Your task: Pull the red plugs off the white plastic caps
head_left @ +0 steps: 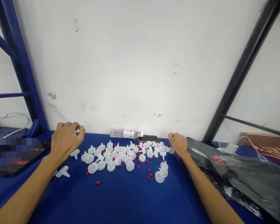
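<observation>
My left hand (pixel 67 137) is raised above the table's left side, palm down. Its fingers are bent, with a gap between thumb and forefinger and no object visible there. Curled closed, my right hand (pixel 178 143) is at the right end of the pile; nothing shows in it, though its fingertips are partly hidden. Between the hands, white plastic funnel-shaped pieces (pixel 111 166) with narrow stems lie heaped. Small red caps (pixel 98 183) are scattered among and before them. One white piece (pixel 63 171) lies apart by my left forearm, and a white disc (pixel 171 150) lies beside my right hand.
A clear water bottle (pixel 118 133) lies against the wall, touching or near a dark phone (pixel 148 138). A larger phone (pixel 25 157), partly pixelated, is at left. Grey plastic bags (pixel 245 174) cover the right side. Blue (pixel 18 59) and black posts (pixel 242 71) flank the blue table (pixel 121 202).
</observation>
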Available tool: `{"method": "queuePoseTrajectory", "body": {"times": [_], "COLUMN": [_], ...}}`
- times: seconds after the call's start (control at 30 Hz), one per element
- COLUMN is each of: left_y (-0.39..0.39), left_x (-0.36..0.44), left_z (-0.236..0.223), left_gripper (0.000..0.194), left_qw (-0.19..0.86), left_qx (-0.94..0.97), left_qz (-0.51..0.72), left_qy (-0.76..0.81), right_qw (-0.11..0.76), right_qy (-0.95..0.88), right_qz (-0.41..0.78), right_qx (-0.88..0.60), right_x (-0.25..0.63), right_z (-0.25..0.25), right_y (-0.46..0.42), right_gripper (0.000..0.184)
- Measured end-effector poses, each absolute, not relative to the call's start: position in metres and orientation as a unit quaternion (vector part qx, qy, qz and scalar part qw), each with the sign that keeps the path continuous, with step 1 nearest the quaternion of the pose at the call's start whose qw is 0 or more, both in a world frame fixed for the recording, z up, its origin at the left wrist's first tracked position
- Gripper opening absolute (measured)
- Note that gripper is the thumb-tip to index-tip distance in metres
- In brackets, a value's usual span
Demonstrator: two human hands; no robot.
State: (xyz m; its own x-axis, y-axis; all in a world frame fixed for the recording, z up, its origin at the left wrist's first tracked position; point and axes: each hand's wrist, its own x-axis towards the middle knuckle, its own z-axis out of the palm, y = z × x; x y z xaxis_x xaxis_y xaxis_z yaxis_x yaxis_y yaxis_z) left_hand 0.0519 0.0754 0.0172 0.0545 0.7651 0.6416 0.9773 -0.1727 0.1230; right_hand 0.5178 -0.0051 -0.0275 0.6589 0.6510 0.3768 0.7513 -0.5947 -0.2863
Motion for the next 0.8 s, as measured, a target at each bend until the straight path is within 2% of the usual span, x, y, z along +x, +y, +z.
{"method": "queuePoseTrajectory", "body": {"times": [0.2, 0.3, 0.53, 0.8], "left_y": [0.090, 0.093, 0.089, 0.087], "left_x": [0.051, 0.057, 0.063, 0.068], "left_z": [-0.001, -0.010, -0.021, -0.030], "left_gripper": [0.076, 0.083, 0.095, 0.100], "left_qw": [0.107, 0.069, 0.063, 0.063], "left_qx": [-0.723, -0.740, -0.756, -0.768], "left_qz": [-0.278, -0.256, -0.204, -0.217], "left_qy": [-0.624, -0.618, -0.619, -0.599], "right_qw": [0.211, 0.214, 0.230, 0.227], "right_qy": [-0.408, -0.406, -0.396, -0.392], "right_qz": [-0.122, -0.119, -0.100, -0.104], "right_qx": [-0.880, -0.881, -0.883, -0.885], "right_x": [0.514, 0.514, 0.519, 0.520], "right_z": [-0.024, -0.023, -0.020, -0.021], "right_y": [-0.007, -0.007, -0.009, -0.009], "right_gripper": [0.051, 0.050, 0.052, 0.054]}}
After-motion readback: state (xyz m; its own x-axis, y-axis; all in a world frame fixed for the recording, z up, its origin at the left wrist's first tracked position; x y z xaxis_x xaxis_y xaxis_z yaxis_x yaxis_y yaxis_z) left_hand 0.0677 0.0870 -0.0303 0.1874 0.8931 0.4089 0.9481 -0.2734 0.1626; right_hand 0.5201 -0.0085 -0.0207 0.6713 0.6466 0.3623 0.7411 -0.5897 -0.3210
